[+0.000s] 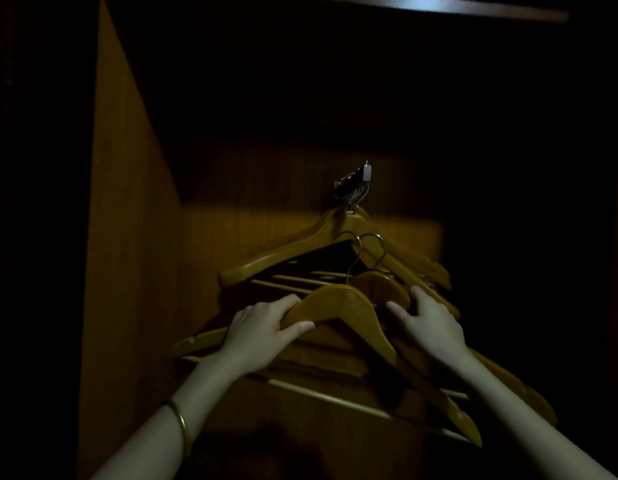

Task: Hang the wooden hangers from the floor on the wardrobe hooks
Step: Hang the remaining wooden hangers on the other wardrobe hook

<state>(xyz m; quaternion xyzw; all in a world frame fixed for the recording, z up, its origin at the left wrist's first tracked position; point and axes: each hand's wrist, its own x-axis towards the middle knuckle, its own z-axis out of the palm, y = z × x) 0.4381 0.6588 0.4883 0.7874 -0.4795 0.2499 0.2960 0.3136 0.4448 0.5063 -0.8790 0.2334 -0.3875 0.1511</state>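
Observation:
Inside a dark wardrobe, several wooden hangers (293, 247) hang by their metal hooks from a small white wall hook (365, 174) on the back panel. My left hand (262, 329) grips the left shoulder of a wooden hanger (342, 306) held in front of them, thumb under it. A second hanger (383, 284) sits just behind it. My right hand (430, 322) holds this second hanger at its right side, fingers spread over the wood. Both held hangers' metal hooks (364, 249) point up, below the wall hook and apart from it.
The wardrobe's left side panel (127, 237) stands close on the left. A shelf edge (473, 6) runs across the top. The right side and the upper back of the wardrobe are in deep shadow. A bangle is on my left wrist.

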